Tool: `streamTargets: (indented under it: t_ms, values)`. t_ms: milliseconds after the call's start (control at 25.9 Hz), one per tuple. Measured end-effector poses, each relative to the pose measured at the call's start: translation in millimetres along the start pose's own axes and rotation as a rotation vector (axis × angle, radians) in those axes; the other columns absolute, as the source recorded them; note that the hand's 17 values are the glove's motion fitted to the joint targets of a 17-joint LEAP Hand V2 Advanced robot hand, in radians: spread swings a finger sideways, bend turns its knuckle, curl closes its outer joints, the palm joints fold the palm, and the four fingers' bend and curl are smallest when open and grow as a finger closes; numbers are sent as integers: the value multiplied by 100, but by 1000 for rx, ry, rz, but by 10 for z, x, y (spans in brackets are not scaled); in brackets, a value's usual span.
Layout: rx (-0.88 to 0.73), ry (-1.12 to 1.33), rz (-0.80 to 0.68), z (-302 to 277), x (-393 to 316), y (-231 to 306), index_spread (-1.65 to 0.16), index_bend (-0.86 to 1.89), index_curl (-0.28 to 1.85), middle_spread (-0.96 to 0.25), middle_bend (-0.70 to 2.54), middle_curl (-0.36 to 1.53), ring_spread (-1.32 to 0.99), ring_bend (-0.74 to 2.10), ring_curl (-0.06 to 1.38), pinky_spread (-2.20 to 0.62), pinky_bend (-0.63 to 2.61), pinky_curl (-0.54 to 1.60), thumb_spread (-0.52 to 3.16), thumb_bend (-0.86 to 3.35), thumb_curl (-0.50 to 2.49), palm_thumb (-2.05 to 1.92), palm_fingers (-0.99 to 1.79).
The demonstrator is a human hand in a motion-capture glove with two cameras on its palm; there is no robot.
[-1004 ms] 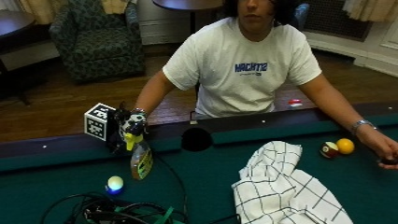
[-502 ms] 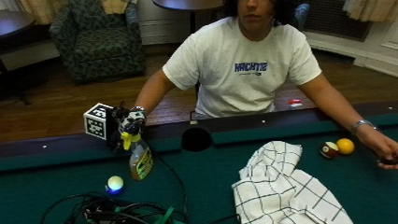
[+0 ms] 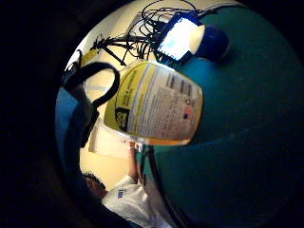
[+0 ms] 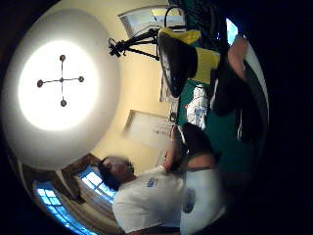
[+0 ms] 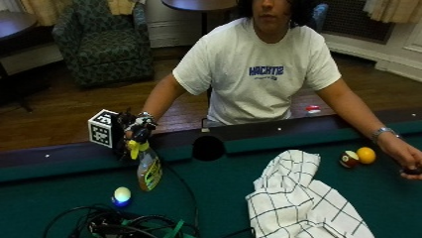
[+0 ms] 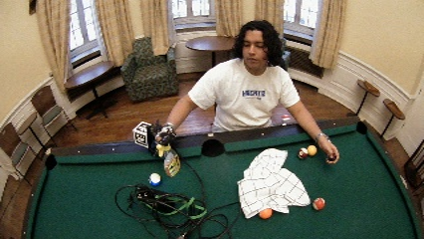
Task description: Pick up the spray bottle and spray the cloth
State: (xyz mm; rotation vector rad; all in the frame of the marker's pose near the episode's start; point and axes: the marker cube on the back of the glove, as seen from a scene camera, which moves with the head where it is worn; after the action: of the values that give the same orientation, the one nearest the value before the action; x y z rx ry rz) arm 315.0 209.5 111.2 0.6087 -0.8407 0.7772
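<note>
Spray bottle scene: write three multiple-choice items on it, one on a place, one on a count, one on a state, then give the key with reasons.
1. Where does the cloth lie?
A. on the green felt in front of the person
B. on the armchair
C. on the floor

2. How many balls lie close together by the person's bare hand, not counting any it holds?
A. none
B. two
C. five

3. What is the state of the spray bottle?
A. lying flat on the cloth
B. standing untouched on the rail
C. held by its top in the gloved right hand, hanging over the felt

Key: 1 A, the checked cloth is crumpled on the pool table. 2 B, a striped ball and an orange ball sit side by side. 3 C, fingers wrap its yellow head.
</note>
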Motion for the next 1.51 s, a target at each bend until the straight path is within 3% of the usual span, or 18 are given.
streamTargets:
  t_ms: [386,695,1506]
  values:
    - [51,6,5,-29,-27,-56,-31,27,49,-25,52,67,-23,75,58,-26,64,55,86,-4,52,81,98]
    - [3,-4,28,6,9,-124,-35,33,49,-27,38,58,-22,50,48,-13,34,46,89,-3,49,81,81]
    - [-139,5,16,479,-120,-562,-37,20,43,-28,34,48,-22,38,40,10,8,26,90,-4,43,79,94]
